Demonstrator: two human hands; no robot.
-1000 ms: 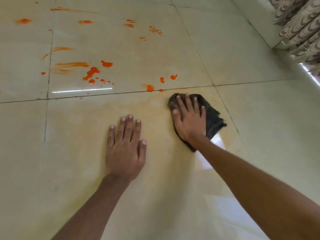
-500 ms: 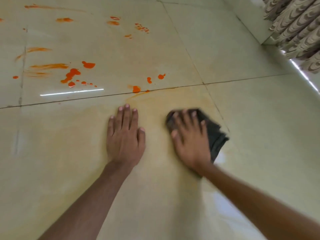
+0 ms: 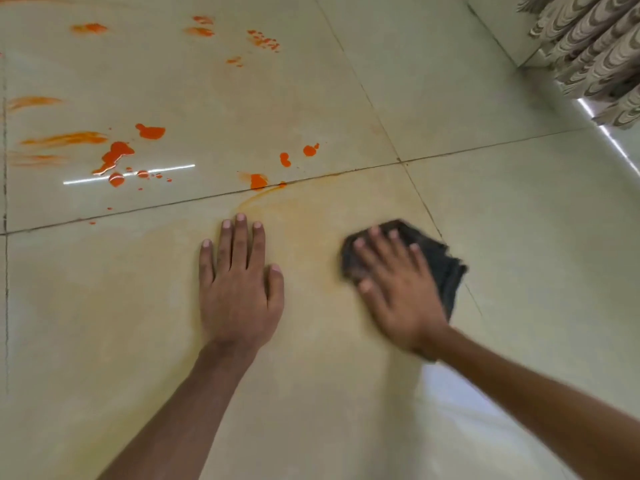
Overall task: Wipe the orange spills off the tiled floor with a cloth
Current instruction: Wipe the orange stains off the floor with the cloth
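The right hand is smeared by motion blur; finger outlines are soft. Most of the dark cloth is hidden beneath it. Both forearms are cut off at the lower edge. Orange streaks are clipped at the left edge.

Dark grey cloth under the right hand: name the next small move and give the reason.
Probably slide the dark grey cloth forward and leftward to the orange blob at the grout line. The right hand presses it flat on a tile showing only a faint orange smear, while thick orange spills remain beyond. The left hand braces flat.
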